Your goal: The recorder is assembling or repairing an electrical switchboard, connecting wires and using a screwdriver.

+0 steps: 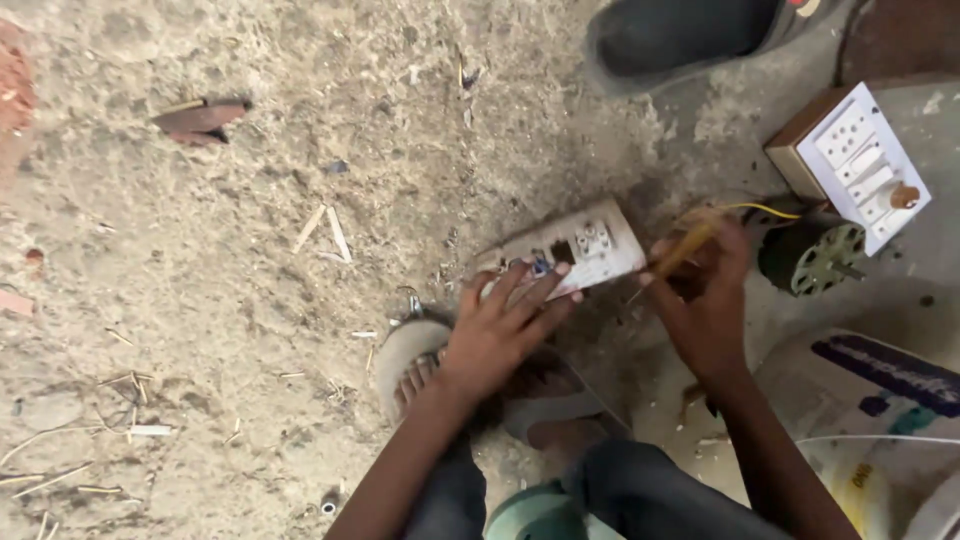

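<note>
We work low over a dusty dirt floor strewn with splinters. Our left hand lies spread flat, pinning the white switch plate to the ground; our right hand is closed on a yellow-handled screwdriver, its tip at the plate's edge. We judge the plate light, stiff and brittle, best held by its rim. A small motor and a wooden switchboard crowd the right; the left lies open.

This looks like a rough outdoor repair spot, worked right on the ground: bare packed dirt strewn with straw, splinters and wire scraps. A white switchboard on a wooden box, a small motor and a printed sack lie about.
</note>
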